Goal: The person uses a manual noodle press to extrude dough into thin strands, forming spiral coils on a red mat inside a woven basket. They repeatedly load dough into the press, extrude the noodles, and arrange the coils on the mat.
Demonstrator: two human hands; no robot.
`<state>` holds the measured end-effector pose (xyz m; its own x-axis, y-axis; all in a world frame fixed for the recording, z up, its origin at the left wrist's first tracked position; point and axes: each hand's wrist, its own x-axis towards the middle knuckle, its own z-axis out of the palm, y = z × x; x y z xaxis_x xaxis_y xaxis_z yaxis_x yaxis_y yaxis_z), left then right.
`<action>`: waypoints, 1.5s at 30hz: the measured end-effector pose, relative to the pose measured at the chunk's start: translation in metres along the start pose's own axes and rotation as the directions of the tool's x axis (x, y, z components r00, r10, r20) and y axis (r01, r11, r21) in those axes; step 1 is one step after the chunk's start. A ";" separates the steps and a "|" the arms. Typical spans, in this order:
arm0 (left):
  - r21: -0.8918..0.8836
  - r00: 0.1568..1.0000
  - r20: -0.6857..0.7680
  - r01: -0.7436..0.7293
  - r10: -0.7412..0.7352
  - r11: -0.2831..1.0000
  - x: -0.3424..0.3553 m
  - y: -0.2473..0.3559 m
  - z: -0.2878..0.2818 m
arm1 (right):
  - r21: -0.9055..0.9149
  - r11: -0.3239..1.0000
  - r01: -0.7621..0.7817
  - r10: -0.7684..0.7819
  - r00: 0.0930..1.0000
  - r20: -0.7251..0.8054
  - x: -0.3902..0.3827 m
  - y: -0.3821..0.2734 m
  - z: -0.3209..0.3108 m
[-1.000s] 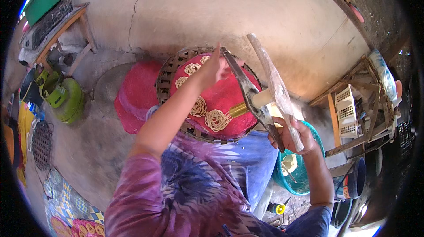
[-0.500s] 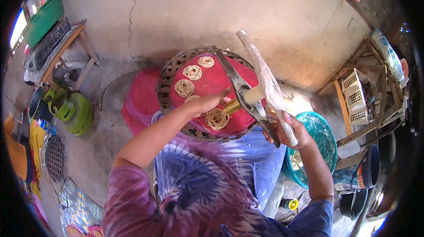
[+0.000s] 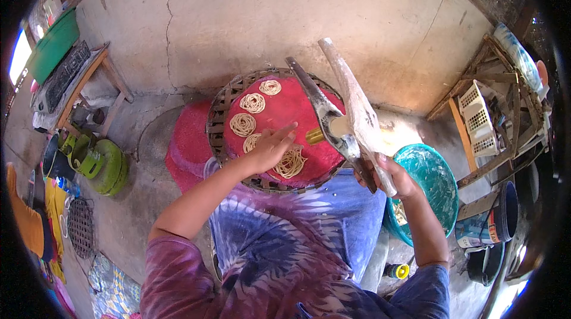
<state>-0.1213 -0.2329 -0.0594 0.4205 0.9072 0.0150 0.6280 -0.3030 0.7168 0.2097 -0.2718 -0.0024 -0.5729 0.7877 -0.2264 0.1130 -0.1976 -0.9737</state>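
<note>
My right hand grips the lower ends of both long handles of a wooden hand press, tilted over a round woven tray. A short brass tube points left from the press, and a pale cylinder shows between its handles. A red cloth lines the tray. On it several pale noodle-like coils, such as this coil, curve along the left side. My left hand, fingers stretched out, is over the nearest coil and partly covers it and its neighbour.
A teal basin with whitish smears stands to the right of the tray. Farther right are a wooden rack with a cream plastic basket and a bucket. A green gas cylinder stands at left, below a wooden bench.
My left hand has moved away from the brass tube, leftward over the coils, and its fingers have lifted. My right hand still grips the press.
</note>
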 end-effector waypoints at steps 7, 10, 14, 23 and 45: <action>0.728 0.979 -0.032 -0.115 0.200 0.676 -0.043 0.032 -0.013 | -0.056 0.998 0.040 -0.044 0.996 -0.077 -0.021 -0.003 0.000; 0.505 0.924 -0.259 -0.117 0.280 0.855 -0.028 0.058 -0.052 | -0.037 0.996 0.082 -0.084 0.996 -0.036 -0.032 -0.015 0.008; -0.755 0.865 -0.458 -0.500 0.203 0.424 0.010 0.109 -0.093 | 0.180 0.978 0.106 -0.121 0.990 0.070 -0.041 -0.022 0.026; -0.942 0.843 -0.336 -0.305 0.420 -0.141 0.069 0.167 -0.084 | 0.575 0.778 -0.253 -0.094 0.858 0.505 -0.039 -0.019 0.008; -0.708 0.883 -0.418 -0.169 0.214 -0.686 0.147 0.044 -0.046 | -0.164 0.917 -0.363 0.340 0.928 -0.154 -0.013 -0.105 0.007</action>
<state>-0.0619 -0.0993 0.0061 0.2319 0.8581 0.4582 -0.9653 0.2613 -0.0007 0.1999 -0.2655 0.1030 -0.3679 0.7539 -0.5444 0.4444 -0.3717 -0.8151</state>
